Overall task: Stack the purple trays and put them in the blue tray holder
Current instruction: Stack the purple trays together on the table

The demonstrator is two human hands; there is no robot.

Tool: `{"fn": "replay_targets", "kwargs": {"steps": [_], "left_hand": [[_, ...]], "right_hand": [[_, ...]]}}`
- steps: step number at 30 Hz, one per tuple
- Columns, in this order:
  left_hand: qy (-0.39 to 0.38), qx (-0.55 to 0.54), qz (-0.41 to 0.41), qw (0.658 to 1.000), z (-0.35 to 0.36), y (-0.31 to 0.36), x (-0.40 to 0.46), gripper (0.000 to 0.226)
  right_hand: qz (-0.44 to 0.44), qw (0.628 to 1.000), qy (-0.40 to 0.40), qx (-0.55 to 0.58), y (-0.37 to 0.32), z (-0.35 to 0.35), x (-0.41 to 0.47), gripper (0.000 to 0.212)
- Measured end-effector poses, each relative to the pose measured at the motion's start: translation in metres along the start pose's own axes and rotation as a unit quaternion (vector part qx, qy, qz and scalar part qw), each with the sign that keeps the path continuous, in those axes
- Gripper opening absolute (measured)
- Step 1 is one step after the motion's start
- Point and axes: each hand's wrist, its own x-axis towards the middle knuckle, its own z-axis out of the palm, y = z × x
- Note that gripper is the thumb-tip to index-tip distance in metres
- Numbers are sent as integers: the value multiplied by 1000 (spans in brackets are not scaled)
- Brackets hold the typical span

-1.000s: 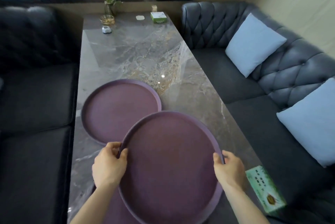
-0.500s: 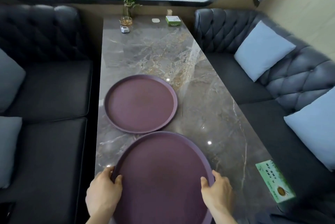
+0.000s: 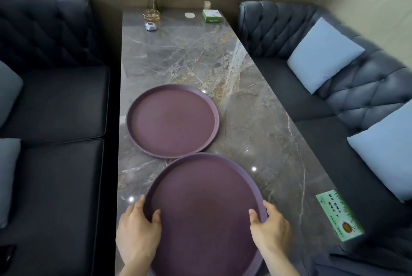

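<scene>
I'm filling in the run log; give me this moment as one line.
near purple tray: gripped at rim | left hand: left rim | right hand: right rim | far purple tray: flat on table, unstacked | holder: unseen

The near round purple tray is cut off by the bottom edge of the frame, so its closest rim is not visible. The fingers of the left hand and the right hand go under its rim and are hidden. The print on the green card at the lower right and on the small green box at the top is too small to read.
</scene>
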Motion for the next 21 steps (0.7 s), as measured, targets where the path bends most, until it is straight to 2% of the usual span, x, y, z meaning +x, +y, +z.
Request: {"fn": "replay_targets", "kwargs": {"steps": [7, 12, 18, 21], "left_hand": [[0, 70, 37, 997, -3, 3, 0, 67], [-7, 119, 63, 991, -9, 0, 8, 56], [-23, 128, 16, 991, -17, 12, 21, 38], [-12, 100, 5, 995, -17, 22, 36, 34]], "right_hand": [[-36, 996, -6, -86, 4, 4, -2, 61], [-69, 985, -8, -156, 3, 0, 1, 54], [-99, 956, -30, -276, -12, -3, 11, 46], [-97, 956, -15, -277, -22, -5, 28, 48]]}}
